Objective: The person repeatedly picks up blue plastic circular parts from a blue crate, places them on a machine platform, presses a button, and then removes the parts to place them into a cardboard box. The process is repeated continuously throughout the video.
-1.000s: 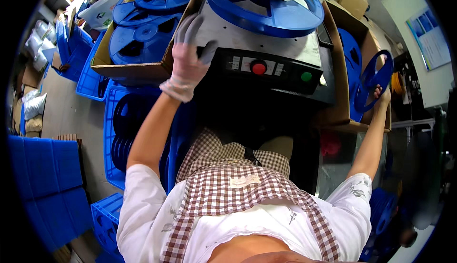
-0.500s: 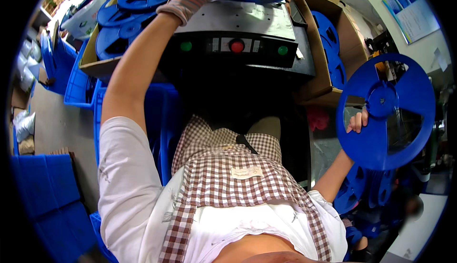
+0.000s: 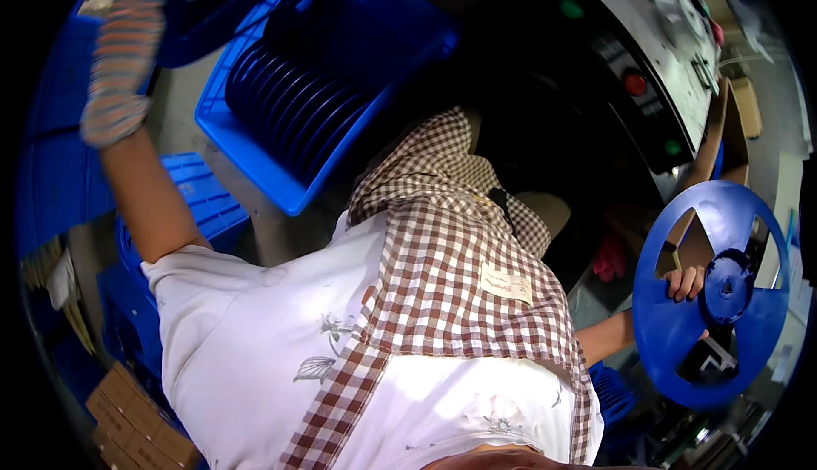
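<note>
Your right hand (image 3: 686,283) sat at the right of the frame, low and just past the apron's edge. Its fingers curled over the inner edge of a cut-out in the blue reel (image 3: 711,293) and pinched the flange there, with the thumb behind the plastic and hidden. The reel stood nearly face-on to the camera at the right edge, its hub (image 3: 724,287) just right of your fingertips, clear of the machine and held up in the air.

Your left hand (image 3: 122,61) was in the upper left of the frame, arm stretched up and away from you. It wore a striped knit glove, and the fingertips ran off into the dark rim, so I could not tell whether they were spread or closed on anything. Just right of that arm, a blue crate (image 3: 255,161) lay tilted at upper centre, with a row of blue reels (image 3: 289,104) standing on edge inside it.

The machine (image 3: 655,87) ran along the upper right, with a red button (image 3: 634,83) on its dark panel. Your checked apron (image 3: 442,283) filled the middle of the frame over a white shirt. Cardboard boxes (image 3: 128,419) lay at lower left.
</note>
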`<state>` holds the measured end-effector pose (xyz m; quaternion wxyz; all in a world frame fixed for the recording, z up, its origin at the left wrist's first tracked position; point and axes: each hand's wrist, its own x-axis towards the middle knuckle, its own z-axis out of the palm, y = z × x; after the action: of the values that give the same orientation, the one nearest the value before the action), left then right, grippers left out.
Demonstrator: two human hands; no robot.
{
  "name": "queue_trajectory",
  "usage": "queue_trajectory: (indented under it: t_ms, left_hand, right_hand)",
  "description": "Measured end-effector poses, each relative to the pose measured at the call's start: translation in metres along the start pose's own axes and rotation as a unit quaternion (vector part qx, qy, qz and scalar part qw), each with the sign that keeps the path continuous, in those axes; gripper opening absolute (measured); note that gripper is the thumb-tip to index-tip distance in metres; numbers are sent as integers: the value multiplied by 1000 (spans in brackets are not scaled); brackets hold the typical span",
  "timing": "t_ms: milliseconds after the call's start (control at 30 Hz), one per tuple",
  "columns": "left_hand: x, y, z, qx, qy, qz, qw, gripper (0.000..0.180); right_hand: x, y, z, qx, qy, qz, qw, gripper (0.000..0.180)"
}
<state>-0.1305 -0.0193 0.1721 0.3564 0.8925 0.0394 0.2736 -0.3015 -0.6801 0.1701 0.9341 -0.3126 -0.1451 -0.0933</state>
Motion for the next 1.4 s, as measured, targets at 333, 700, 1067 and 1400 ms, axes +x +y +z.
queue_trajectory:
  t_ms: [333,700,1067,1400]
  left_hand:
    - [-39,-227,165,342,-246,-84,903,43]
    - [-26,-284,178,326,-271,-172,889,43]
    - [30,-238,126,350,-251,-75,899,45]
    - [27,-227,85,345,-212,-83,911,44]
  right_hand:
    - [34,43,-7,-64,21,51,996,49]
    - [43,60,15,-80,12,56,995,53]
    - [51,70,35,-85,47,48,994,52]
    - [61,55,44,-85,25,45,995,51]
